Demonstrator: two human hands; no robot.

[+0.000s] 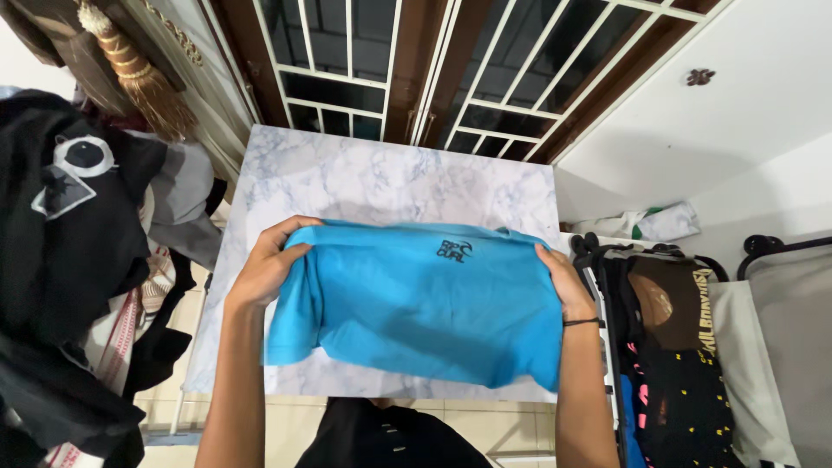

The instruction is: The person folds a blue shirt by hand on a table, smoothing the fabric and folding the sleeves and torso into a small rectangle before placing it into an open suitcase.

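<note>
Head view: left hand and right hand each pinch a top corner of the blue T-shirt, held folded over the marble-patterned surface. Good form probably means equal tension at both corners and level edges, so the fold lands flat.

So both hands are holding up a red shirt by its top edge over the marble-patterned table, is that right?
Not quite: the shirt is bright blue, not red. The head view shows the left hand and right hand each gripping its top edge above the marble-patterned table, as you said.
</note>
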